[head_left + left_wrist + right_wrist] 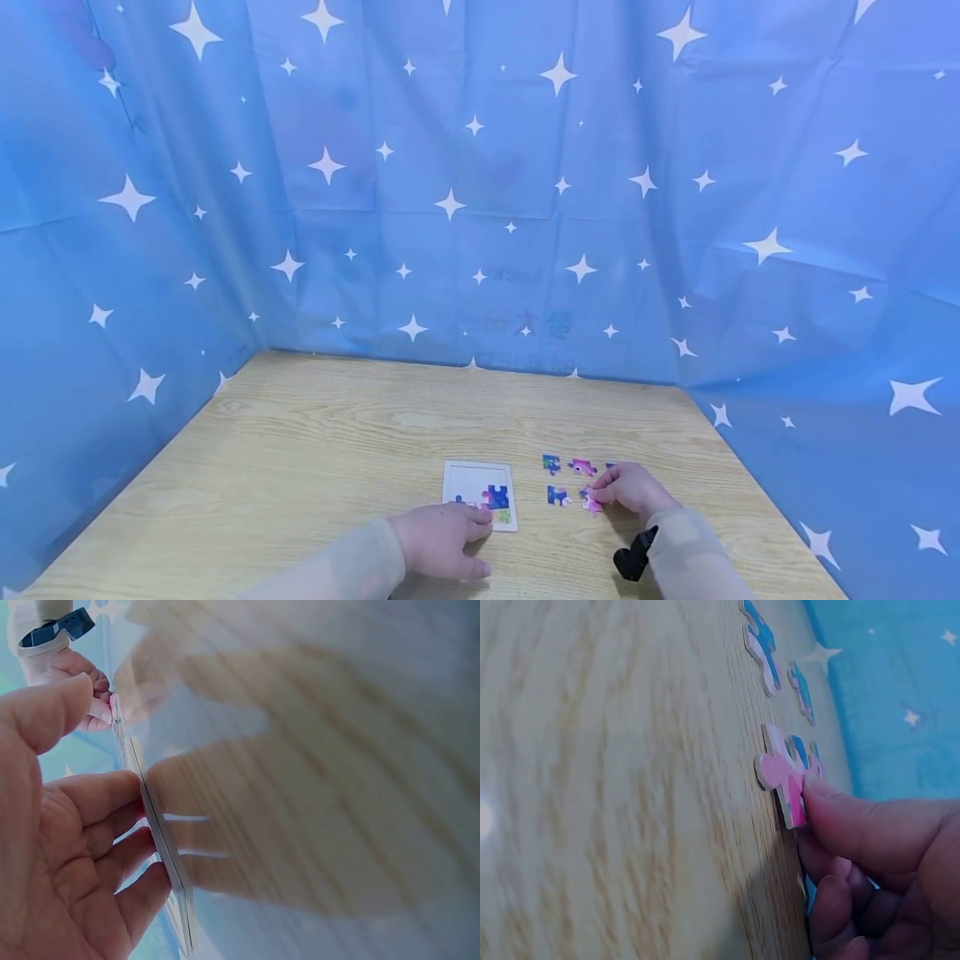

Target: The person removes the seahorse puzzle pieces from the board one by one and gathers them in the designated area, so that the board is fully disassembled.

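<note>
A white puzzle tray lies on the table with several joined pieces in its lower part. My left hand rests its fingertips on the tray's near edge, hiding that corner; in the left wrist view the fingers are nearly straight against the tray's side. To the right, my right hand pinches a pink puzzle piece between thumb and fingers. The right wrist view shows this pink piece tilted at the table surface, the thumb on its edge.
Loose pieces lie around the right hand: a blue one, a pink one with an eye, another blue one and a partly hidden one. A star-patterned blue curtain stands behind the wooden table.
</note>
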Demonstrator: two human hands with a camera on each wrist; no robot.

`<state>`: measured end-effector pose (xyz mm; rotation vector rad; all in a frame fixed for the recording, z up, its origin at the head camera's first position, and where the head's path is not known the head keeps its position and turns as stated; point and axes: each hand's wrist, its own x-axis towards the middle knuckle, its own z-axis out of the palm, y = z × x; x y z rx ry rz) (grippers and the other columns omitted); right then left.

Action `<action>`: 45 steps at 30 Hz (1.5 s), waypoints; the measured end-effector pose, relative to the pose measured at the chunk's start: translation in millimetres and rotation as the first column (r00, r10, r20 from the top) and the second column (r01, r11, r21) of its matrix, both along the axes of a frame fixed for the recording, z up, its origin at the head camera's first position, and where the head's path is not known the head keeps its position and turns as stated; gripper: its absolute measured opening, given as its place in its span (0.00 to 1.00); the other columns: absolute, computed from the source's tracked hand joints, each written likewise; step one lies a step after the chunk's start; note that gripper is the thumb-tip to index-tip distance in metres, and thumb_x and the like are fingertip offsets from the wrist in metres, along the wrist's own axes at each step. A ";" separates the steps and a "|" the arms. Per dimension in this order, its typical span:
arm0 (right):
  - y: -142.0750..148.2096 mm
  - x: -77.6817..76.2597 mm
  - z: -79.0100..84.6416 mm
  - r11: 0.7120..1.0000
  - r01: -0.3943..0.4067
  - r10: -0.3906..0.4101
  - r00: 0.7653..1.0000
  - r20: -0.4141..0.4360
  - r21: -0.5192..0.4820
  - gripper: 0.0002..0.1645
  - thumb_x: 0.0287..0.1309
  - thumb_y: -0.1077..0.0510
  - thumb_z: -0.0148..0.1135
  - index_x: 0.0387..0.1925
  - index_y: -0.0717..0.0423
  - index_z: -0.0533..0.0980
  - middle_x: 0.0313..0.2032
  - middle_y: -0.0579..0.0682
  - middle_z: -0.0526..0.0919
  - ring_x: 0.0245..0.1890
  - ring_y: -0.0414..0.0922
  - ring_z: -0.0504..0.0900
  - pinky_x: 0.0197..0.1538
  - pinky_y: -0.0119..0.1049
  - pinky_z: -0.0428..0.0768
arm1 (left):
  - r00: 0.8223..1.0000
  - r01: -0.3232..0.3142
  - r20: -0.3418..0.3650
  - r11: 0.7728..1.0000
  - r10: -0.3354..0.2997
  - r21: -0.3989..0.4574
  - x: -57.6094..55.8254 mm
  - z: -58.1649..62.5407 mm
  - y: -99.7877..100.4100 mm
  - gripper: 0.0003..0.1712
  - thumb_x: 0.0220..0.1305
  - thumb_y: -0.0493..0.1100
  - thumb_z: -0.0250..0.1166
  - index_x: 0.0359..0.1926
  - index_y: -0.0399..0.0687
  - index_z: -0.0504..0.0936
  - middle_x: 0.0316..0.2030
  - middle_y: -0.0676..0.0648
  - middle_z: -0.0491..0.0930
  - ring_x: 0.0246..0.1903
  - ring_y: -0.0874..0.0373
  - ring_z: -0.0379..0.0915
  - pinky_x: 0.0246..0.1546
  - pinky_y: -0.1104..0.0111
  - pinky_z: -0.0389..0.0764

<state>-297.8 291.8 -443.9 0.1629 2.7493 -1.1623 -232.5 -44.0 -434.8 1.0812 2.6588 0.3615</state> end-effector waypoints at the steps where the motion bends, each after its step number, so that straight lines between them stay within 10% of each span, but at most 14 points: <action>1: 0.2 0.0 -0.3 1.000 0.002 -0.002 1.000 -0.003 0.005 0.08 0.50 0.60 0.72 0.30 0.60 0.80 0.34 0.52 0.76 0.36 0.48 0.71 0.40 0.40 0.67 | 1.000 -0.001 0.001 1.000 0.001 0.000 0.1 -0.2 0.1 0.37 0.62 0.66 0.57 0.66 0.52 0.71 0.68 0.57 0.64 0.66 0.60 0.60 0.65 0.66 0.63; 16: -7.8 0.2 1.9 0.996 -0.013 0.012 1.000 -0.023 -0.084 0.10 0.51 0.61 0.70 0.33 0.61 0.78 0.30 0.50 0.78 0.31 0.46 0.74 0.38 0.38 0.69 | 1.000 0.001 0.003 1.000 -0.001 -0.001 0.4 0.7 -0.2 0.37 0.62 0.66 0.57 0.66 0.51 0.71 0.67 0.57 0.65 0.66 0.60 0.60 0.65 0.66 0.63; 24: -44.1 0.7 9.0 0.958 -0.056 0.058 0.998 -0.003 -0.280 0.11 0.57 0.60 0.66 0.40 0.60 0.75 0.31 0.52 0.78 0.15 0.42 0.64 0.18 0.34 0.66 | 1.000 0.010 -0.017 1.000 -0.010 -0.002 0.6 1.8 -0.2 0.37 0.62 0.66 0.57 0.66 0.51 0.71 0.68 0.56 0.65 0.66 0.59 0.60 0.65 0.66 0.63; 32: -86.6 -6.4 4.8 0.966 -0.114 0.093 0.991 -0.096 -0.232 0.10 0.55 0.60 0.68 0.38 0.58 0.79 0.35 0.49 0.80 0.34 0.46 0.75 0.37 0.40 0.74 | 1.000 0.011 -0.019 1.000 -0.011 -0.005 -0.5 0.4 0.6 0.37 0.62 0.67 0.56 0.66 0.52 0.72 0.67 0.56 0.66 0.66 0.59 0.62 0.64 0.65 0.64; 45: -129.1 -12.4 -4.0 0.948 -0.228 0.210 0.973 -0.099 -0.224 0.09 0.52 0.60 0.70 0.37 0.58 0.80 0.35 0.48 0.80 0.37 0.45 0.76 0.43 0.41 0.74 | 0.998 0.046 -0.051 0.999 -0.046 -0.009 -3.0 -1.3 1.8 0.37 0.63 0.65 0.56 0.65 0.48 0.73 0.66 0.53 0.68 0.65 0.59 0.62 0.64 0.67 0.64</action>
